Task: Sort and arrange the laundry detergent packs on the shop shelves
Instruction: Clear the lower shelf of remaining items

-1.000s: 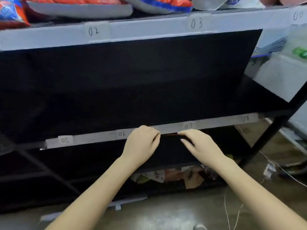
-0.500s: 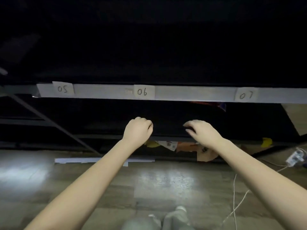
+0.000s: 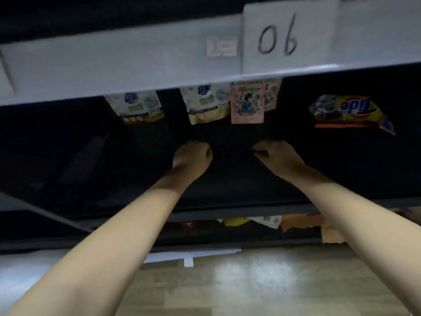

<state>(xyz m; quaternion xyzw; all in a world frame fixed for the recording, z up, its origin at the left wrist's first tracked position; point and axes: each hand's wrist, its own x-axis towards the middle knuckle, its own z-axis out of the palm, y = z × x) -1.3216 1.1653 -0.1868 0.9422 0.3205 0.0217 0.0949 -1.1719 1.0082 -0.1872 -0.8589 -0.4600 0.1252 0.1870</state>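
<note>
Under the white shelf edge (image 3: pixel 114 65) labelled 06, several detergent packs lie at the back of a dark shelf. Two white-and-yellow pouches (image 3: pixel 136 108) (image 3: pixel 208 106) sit left of a pink pack (image 3: pixel 247 103), and a second pink pack (image 3: pixel 272 94) peeks out behind it. A yellow-orange Tide pack (image 3: pixel 350 111) lies apart at the right. My left hand (image 3: pixel 192 156) is curled into a fist, in front of the pouches and apart from them. Beside it, my right hand (image 3: pixel 278 156) has loosely bent fingers. Neither hand holds anything I can see.
The shelf's dark front rail (image 3: pixel 227 215) runs under my forearms. Below it, crumpled packs (image 3: pixel 268 221) and orange wrapping (image 3: pixel 303 222) lie on the lowest level. A white strip (image 3: pixel 193 255) lies on the wooden floor (image 3: pixel 227 288). The shelf's left part is too dark to read.
The view dropped from the shelf labelled 02 and 03 to the level under label 06. Both hands moved from that shelf edge into the shelf below. The packs came into sight.
</note>
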